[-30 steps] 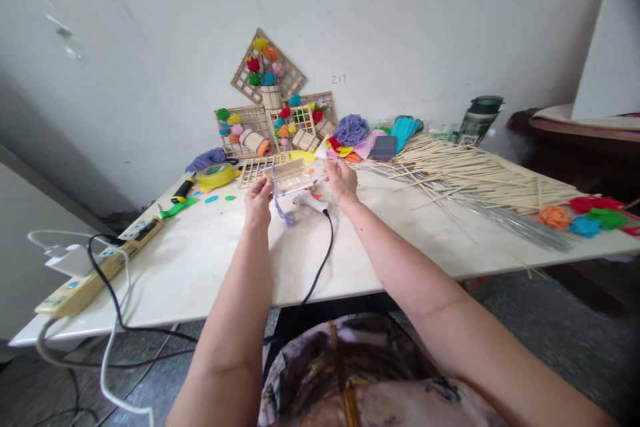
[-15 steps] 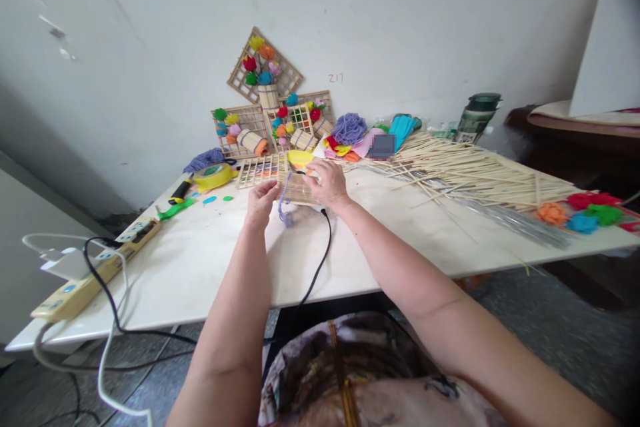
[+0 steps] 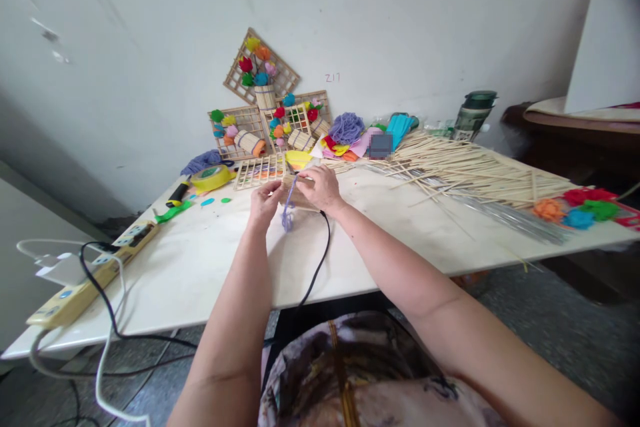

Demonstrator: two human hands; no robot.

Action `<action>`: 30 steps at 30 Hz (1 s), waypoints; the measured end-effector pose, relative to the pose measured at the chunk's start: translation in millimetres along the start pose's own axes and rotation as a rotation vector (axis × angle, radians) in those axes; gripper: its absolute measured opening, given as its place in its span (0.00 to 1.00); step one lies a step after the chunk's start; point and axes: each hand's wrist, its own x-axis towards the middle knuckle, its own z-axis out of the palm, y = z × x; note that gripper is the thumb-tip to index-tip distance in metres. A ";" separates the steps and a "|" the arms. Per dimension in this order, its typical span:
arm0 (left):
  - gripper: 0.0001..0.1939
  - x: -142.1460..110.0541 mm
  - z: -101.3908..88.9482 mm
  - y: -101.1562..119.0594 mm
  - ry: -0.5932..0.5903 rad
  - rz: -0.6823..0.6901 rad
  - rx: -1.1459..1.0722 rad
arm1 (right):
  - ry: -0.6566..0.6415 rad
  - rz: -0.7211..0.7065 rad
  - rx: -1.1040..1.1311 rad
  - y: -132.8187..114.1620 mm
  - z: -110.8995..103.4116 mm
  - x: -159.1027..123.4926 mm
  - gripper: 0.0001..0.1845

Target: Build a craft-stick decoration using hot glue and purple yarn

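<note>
Between my two hands is a small mat of wooden sticks (image 3: pixel 296 199), held just over the table. A strand of purple yarn (image 3: pixel 287 219) crosses it and hangs down in a loose tangle in front. My left hand (image 3: pixel 265 206) is closed, its fingertips pinching the mat's left end. My right hand (image 3: pixel 321 190) is closed at the mat's upper right, thumb and fingers at the yarn where it crosses. Whether those fingers hold the yarn alone or also the sticks is hidden.
Stick lattices with felt flowers (image 3: pixel 263 64) lean on the wall. A power strip (image 3: pixel 95 274), a utility knife (image 3: pixel 178 194) and yellow tape (image 3: pixel 213 178) lie left. Loose sticks (image 3: pixel 470 167), wires (image 3: pixel 515 214) and purple yarn balls (image 3: pixel 347 128) lie right and behind. A black cable (image 3: pixel 327 247) runs near my hands.
My right hand has moved slightly left and lower over the mat, closer to my left hand. The yarn is now drawn more upright across the mat. The view has shifted a little.
</note>
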 end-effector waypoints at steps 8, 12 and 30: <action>0.19 -0.3 1.0 1.6 -0.005 0.048 0.084 | 0.011 0.039 -0.019 -1.0 2.6 -0.3 0.10; 0.19 -0.7 0.9 2.0 -0.007 0.067 0.098 | 0.016 0.072 -0.012 -2.2 3.0 -0.3 0.09; 0.18 -1.7 1.9 4.7 -0.009 0.102 0.140 | 0.034 0.166 0.028 -7.2 2.5 -0.4 0.07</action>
